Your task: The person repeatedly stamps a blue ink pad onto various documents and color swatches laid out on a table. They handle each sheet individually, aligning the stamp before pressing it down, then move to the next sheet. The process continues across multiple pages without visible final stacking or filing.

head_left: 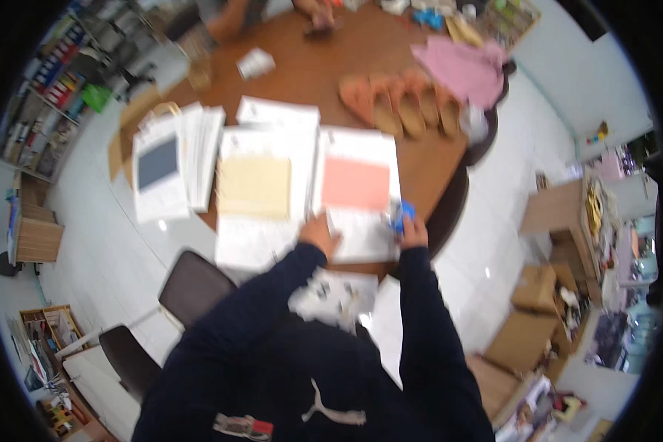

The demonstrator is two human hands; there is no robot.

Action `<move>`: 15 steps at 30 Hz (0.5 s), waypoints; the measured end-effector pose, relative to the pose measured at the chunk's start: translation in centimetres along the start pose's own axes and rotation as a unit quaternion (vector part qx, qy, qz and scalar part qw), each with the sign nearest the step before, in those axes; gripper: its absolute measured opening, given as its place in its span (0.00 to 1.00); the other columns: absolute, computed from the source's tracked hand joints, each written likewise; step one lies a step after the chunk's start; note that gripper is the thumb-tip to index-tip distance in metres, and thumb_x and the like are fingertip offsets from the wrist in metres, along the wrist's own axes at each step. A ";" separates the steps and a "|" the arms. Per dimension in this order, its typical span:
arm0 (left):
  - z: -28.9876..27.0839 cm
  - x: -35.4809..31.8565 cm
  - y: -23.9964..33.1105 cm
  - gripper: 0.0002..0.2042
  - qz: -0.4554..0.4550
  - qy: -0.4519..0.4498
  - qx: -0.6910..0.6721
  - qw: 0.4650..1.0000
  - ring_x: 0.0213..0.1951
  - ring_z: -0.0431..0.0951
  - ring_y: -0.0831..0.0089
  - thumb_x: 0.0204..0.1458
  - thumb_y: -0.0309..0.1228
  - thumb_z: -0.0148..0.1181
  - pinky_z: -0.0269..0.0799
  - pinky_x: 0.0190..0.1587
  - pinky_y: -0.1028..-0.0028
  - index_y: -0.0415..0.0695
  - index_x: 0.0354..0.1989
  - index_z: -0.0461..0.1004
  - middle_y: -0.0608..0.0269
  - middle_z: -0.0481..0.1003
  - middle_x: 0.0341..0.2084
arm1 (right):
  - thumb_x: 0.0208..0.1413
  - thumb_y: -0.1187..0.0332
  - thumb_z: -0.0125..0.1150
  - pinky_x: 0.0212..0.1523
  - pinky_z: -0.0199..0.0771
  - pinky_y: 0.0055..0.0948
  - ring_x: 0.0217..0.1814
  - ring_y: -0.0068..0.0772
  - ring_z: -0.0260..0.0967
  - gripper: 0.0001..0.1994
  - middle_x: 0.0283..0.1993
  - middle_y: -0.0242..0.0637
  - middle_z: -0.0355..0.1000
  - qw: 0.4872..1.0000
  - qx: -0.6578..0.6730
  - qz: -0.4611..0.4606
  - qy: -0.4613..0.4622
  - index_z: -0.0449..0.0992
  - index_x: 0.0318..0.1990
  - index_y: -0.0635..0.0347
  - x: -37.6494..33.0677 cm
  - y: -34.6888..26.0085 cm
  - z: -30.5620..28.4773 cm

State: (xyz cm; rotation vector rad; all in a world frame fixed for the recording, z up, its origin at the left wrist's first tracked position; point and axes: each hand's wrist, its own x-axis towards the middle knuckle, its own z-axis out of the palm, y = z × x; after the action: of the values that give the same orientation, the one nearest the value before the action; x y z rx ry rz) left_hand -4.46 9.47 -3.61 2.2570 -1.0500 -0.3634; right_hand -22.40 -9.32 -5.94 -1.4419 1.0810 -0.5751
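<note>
My hands on the white sheet with the salmon-pink swatch [356,184], at the table's near edge.
My right hand [412,232] is closed around a small blue object [403,216] at the sheet's near right corner; my left hand [319,234] lies flat and spread on its near left corner. Just beside it is a sheet with a cream swatch [255,186]; sandals [398,103] line the round brown table [309,74] toward its far edge.

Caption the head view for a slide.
Left hand presses a white sheet; right hand grips a blue object.

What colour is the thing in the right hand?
Blue, a small object gripped in the right hand; clearest in the head view.
</note>
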 end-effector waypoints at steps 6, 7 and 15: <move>0.4 0.8 -0.6 0.36 -0.077 -0.129 -0.005 0.989 0.43 0.77 0.43 0.48 0.49 0.61 0.73 0.47 0.54 0.32 0.58 0.62 0.34 0.75 0.40 | 0.55 0.63 0.61 0.36 0.71 0.28 0.30 0.24 0.69 0.12 0.28 0.35 0.75 0.989 0.000 -0.053 0.135 0.79 0.32 0.66 -0.2 1.0 1.5; 0.1 1.3 -0.7 0.36 -0.088 -0.176 -0.010 0.980 0.46 0.75 0.43 0.48 0.51 0.60 0.71 0.51 0.55 0.33 0.58 0.64 0.35 0.74 0.44 | 0.55 0.63 0.62 0.35 0.71 0.28 0.29 0.23 0.68 0.12 0.27 0.36 0.75 0.989 0.002 -0.034 0.143 0.79 0.31 0.66 0.1 1.0 1.8; -0.1 2.5 -2.9 0.33 -0.025 -0.240 0.018 0.970 0.55 0.68 0.47 0.47 0.53 0.59 0.65 0.55 0.51 0.40 0.55 0.70 0.42 0.68 0.54 | 0.48 0.65 0.66 0.32 0.71 0.37 0.29 0.34 0.73 0.11 0.29 0.40 0.78 0.940 -0.306 -0.142 0.038 0.79 0.34 0.65 2.1 -3.5 3.1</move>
State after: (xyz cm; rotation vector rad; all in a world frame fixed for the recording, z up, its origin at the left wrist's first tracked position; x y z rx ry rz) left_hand -1.08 9.04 -5.37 2.2852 -1.2411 -0.9542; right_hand -17.81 -10.00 -3.72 -2.1600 1.1791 -0.5199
